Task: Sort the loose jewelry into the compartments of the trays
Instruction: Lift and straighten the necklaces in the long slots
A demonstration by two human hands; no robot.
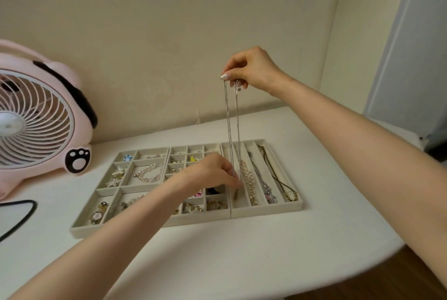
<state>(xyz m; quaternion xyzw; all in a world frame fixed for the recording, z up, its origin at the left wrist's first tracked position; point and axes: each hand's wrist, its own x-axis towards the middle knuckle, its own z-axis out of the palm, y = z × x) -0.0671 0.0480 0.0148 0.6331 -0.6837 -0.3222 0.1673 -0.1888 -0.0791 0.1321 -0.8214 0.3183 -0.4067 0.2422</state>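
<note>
Silver chain necklace (228, 125) hangs doubled and vertical over the rightmost tray (268, 209) of 3 beige trays on a white table (217, 256). Right hand (251, 69), raised, pinches the top ends between thumb and curled fingers. Left hand (212, 171) pinches the bottom loop low over the leftmost long slot, beside a pearl strand (249, 183). Pink fan (41, 118) stands at left.

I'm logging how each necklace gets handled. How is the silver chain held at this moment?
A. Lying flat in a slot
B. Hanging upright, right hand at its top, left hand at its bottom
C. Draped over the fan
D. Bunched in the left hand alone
B: the right hand pinches the top of the silver chain high up, while the left hand pinches its lower end over the long-slot tray.
</note>
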